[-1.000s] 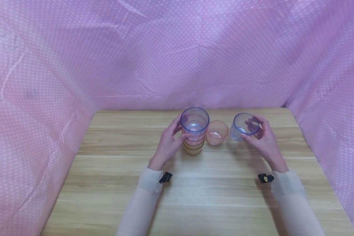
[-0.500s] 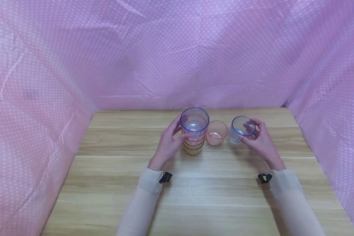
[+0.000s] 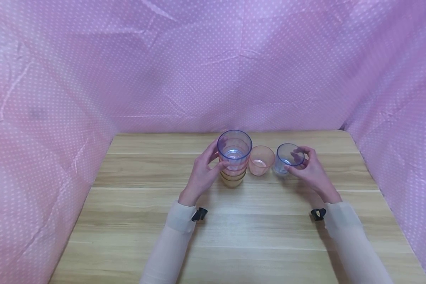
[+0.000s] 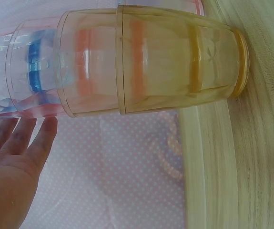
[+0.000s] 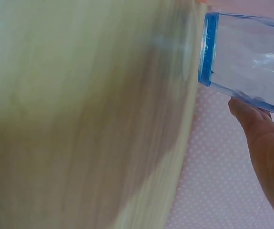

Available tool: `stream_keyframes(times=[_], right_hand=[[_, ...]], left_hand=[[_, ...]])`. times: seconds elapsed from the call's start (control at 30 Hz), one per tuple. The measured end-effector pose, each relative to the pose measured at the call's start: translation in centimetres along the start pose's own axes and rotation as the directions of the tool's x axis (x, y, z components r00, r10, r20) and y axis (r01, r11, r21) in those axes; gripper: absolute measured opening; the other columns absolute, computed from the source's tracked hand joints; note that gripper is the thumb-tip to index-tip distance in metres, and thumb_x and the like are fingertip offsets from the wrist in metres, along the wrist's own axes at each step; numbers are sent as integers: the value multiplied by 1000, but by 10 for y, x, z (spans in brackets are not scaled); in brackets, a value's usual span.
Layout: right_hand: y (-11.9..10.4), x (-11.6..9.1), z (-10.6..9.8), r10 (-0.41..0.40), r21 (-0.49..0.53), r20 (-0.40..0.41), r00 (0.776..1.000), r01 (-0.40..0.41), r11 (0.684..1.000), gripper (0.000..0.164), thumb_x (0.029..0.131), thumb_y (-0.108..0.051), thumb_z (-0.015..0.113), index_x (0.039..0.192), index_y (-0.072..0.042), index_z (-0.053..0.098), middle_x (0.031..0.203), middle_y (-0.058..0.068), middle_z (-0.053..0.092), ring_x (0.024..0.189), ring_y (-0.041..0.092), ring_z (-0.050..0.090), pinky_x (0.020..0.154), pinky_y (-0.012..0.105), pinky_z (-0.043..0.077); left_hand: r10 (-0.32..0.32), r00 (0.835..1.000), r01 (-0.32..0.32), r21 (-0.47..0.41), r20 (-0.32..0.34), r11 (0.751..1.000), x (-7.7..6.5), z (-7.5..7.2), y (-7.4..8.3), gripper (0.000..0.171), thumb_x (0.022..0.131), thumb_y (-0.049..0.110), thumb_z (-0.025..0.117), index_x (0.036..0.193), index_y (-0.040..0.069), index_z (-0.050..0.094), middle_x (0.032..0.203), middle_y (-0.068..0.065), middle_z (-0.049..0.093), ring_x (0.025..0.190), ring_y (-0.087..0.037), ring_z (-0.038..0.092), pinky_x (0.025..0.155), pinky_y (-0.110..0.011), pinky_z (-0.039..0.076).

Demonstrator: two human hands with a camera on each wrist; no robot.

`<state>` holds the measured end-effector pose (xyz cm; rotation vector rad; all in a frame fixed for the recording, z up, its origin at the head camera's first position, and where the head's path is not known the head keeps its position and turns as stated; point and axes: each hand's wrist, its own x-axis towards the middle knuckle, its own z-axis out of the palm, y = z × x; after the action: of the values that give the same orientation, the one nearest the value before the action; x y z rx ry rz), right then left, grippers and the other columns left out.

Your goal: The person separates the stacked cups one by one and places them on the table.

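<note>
Since the earlier frames the right hand (image 3: 315, 171) has brought the blue cup (image 3: 285, 161) left, nearer and lower, toward the pink cup (image 3: 259, 168). Its thumb and fingers grip the blue cup from the right, holding it upright; whether the base touches the wooden table (image 3: 255, 240) cannot be told. The left hand (image 3: 203, 172) has stayed curled round the stack of cups (image 3: 235, 167), amber at the bottom, pink above, blue-rimmed on top. The pink cup stands between the stack and the blue cup, with pink polka-dot cloth (image 3: 202, 67) on the far side
</note>
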<state>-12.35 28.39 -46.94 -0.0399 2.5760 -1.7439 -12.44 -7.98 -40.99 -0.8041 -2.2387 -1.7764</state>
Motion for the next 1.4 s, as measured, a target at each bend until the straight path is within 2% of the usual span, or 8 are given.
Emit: stream_keyframes(times=[0.4,0.8,0.87,0.97,1.03,1.1,1.27,1.4], right_hand=[[10,2,-3,12,-57,28,1000,-10,998,88,91,-16,82,151,4,22,150,29,42,137,51,47,90,1,43],[7,-2,-5,12,-69,48,999,-9,998,91,90,-18,83,151,6,19,152,27,41,142,49,41,97,0,40],[7,-3,-6,13,-86,60,998,-8,996,96,91,-19,83,155,5,16,155,29,39,144,48,39,109,11,40],[7,-6,-7,18,-110,70,997,-10,994,107,91,-23,83,162,2,7,161,28,31,147,49,34,124,39,32],[6,-8,-8,13,-105,68,998,-6,994,111,92,-25,82,164,-1,2,166,26,24,149,49,28,124,56,24],[4,-11,-8,-1,-85,54,999,6,996,108,93,-26,80,165,-2,2,169,23,19,151,49,23,124,62,20],[-5,-19,-10,-29,-71,-27,999,27,997,90,100,-30,71,166,-7,14,170,18,20,152,46,23,126,56,22],[-13,-23,-9,-66,-84,-111,992,56,995,79,103,-30,67,165,-10,22,169,15,27,149,46,30,125,27,27]], left_hand=[[-7,1000,7,3,0,1000,-1,0,2,87,92,59,62,155,2,43,153,-15,53,138,-29,54,113,-32,49],[-7,1000,7,-13,-4,1000,-2,0,0,79,94,47,66,156,4,43,153,-14,53,138,-29,54,113,-33,48],[-12,1000,12,-16,-1,1000,-2,0,0,82,93,52,65,156,4,43,154,-14,53,139,-29,53,113,-34,48],[-20,1000,21,-16,0,1000,-2,1,0,85,92,56,63,156,4,43,154,-14,52,139,-28,53,113,-33,48],[-23,1000,23,-15,1,1000,-2,1,0,85,92,57,63,156,4,43,154,-13,53,138,-28,53,113,-33,48],[-24,1000,24,-14,0,1000,-2,1,0,85,93,56,63,157,5,42,154,-13,53,138,-28,53,113,-33,48],[-7,1000,7,-24,-8,1000,-2,1,-2,83,93,54,64,157,5,42,155,-12,52,139,-28,52,113,-35,48],[1,1000,-2,-23,-22,1000,-2,3,-4,84,93,54,64,157,4,42,153,-15,54,137,-30,54,113,-36,49]])
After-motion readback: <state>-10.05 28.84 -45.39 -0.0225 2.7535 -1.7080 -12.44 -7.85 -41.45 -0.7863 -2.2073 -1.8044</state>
